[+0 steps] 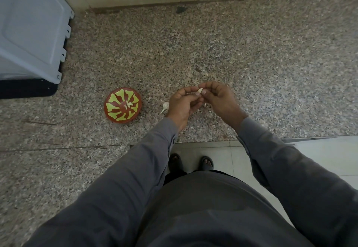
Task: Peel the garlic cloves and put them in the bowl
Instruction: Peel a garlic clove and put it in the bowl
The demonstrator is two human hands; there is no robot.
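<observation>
A small pale garlic clove (199,91) is pinched between the left hand (181,103) and right hand (219,99), likely so its skin can be pulled off. A red bowl with yellow-green marks (122,108) sits at nine o'clock on the speckled stone table (271,62), holding peeled cloves.

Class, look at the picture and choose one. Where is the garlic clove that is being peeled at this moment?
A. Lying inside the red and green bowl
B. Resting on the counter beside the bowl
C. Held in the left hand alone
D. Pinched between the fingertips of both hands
D: the garlic clove sits between the fingertips of the left hand and the right hand, above the counter and to the right of the bowl.
</observation>
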